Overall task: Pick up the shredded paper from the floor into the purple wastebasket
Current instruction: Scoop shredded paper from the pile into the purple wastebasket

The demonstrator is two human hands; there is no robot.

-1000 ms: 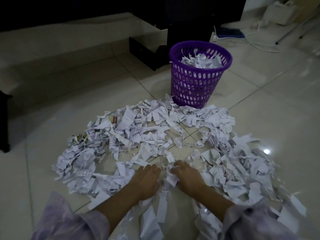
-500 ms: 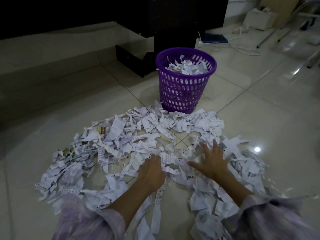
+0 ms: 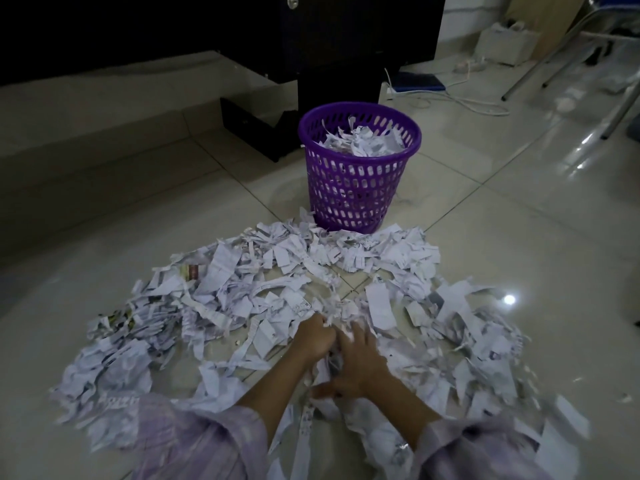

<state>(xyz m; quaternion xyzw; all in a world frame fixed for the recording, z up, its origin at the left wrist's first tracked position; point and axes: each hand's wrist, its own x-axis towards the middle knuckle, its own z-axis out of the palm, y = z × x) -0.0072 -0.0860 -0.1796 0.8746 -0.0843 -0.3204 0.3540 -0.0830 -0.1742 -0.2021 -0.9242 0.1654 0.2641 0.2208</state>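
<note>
Shredded paper (image 3: 277, 292) spreads across the tiled floor (image 3: 519, 237) through the frame's middle and lower part. The purple wastebasket (image 3: 356, 188) stands upper centre, partly filled. At lower centre, the left hand (image 3: 313, 337) and right hand (image 3: 356, 365) meet, fingers curled around gathered shreds.

Floor (image 3: 519, 237) was glossy pale tile with dark grout lines. Shredded paper (image 3: 277, 292) lay spread across it in a wide heap, its far edge touching the foot of a purple basket (image 3: 356, 188) that stood upright, holding more shreds. Beyond the basket stood a dark cabinet (image 3: 332, 64); white cables (image 3: 478, 107) trailed over the tile at far right.
</note>
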